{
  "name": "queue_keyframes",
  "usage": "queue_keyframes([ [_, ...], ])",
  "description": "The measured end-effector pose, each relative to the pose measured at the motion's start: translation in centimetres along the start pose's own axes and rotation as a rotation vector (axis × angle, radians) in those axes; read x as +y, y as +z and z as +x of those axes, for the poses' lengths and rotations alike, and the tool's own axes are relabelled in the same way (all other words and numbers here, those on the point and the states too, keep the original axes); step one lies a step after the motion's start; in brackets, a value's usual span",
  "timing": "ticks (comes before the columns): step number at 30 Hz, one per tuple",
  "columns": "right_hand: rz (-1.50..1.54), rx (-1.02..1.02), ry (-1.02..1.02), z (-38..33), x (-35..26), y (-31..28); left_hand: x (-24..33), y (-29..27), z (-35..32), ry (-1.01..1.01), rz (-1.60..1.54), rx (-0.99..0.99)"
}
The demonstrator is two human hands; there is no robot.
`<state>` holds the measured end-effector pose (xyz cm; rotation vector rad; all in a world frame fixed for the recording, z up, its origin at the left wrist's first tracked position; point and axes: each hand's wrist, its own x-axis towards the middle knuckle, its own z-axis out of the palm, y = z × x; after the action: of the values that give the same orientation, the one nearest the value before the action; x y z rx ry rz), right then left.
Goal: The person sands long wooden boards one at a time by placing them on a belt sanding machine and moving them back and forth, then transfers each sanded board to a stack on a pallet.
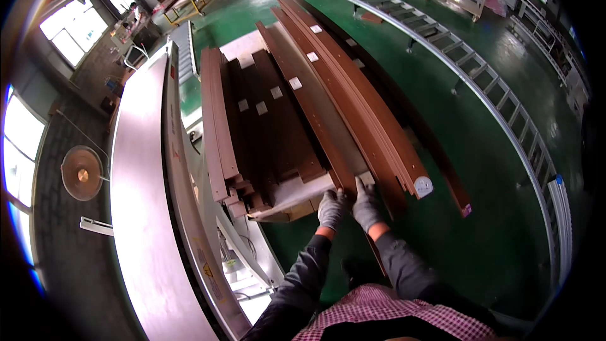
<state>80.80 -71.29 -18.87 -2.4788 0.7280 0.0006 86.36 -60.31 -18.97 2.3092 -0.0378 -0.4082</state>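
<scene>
Head | left hand (331, 207), right hand (366, 205): fingers clasp near end of brown board (315, 113) | stack (252, 126) left

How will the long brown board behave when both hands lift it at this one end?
The long brown board is probably stiff but heavy, since it runs far from the gloved left hand and right hand. Its far end may sag or swing. The gloves likely aid grip.

We see both gloved hands at the near end of a long brown wooden board (328, 132) on the stack of brown wooden strips (265, 126). The left hand (331, 208) grips its end edge, the right hand (366, 205) just beside it. A metal roller conveyor (480, 82) curves across the green floor (442, 170).
</scene>
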Motion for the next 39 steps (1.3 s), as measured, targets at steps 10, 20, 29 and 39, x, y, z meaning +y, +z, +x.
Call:
queue_keyframes([
  [10,-0.026,0.009,-0.03,-4.7,3.6,3.2,-4.6,2.6,3.6,-0.01,-0.521,-0.182],
  [20,-0.254,-0.142,-0.098,1.7,-4.0,-1.9,-2.1,3.6,5.8,-0.084,-0.79,-0.041],
  [29,0.348,0.045,0.36,7.1,-1.7,6.5,-1.7,3.1,6.9,0.078,-0.628,-0.095],
  [39,0.003,0.207,-0.027,-5.1,6.2,4.7,-1.0,5.7,-1.8,0.172,-0.261,-0.048],
])
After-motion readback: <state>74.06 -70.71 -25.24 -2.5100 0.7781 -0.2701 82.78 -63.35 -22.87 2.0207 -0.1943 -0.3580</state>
